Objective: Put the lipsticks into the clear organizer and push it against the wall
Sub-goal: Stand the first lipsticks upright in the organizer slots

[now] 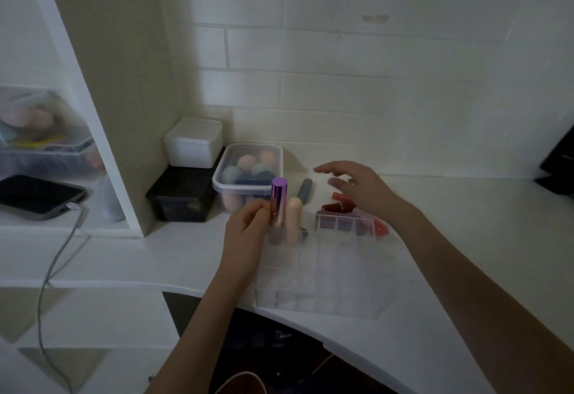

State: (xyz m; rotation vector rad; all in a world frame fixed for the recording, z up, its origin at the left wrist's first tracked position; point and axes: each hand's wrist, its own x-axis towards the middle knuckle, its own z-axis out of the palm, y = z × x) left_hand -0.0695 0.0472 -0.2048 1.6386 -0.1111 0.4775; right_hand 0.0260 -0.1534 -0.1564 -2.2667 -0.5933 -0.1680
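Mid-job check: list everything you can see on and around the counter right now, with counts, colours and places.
clear organizer: 1, transparent, counter front
purple lipstick: 1, purple-pink, upright at organizer's far-left corner
peach lipstick: 1, upright in organizer beside it
grey tube: 1, lying behind organizer
red lipsticks: several, behind organizer's far-right corner; count unclear
sponge box: 1, clear, by wall
black box: 1, left of it
white box: 1, atop black box
left hand: holds purple lipstick
right hand: open above red lipsticks
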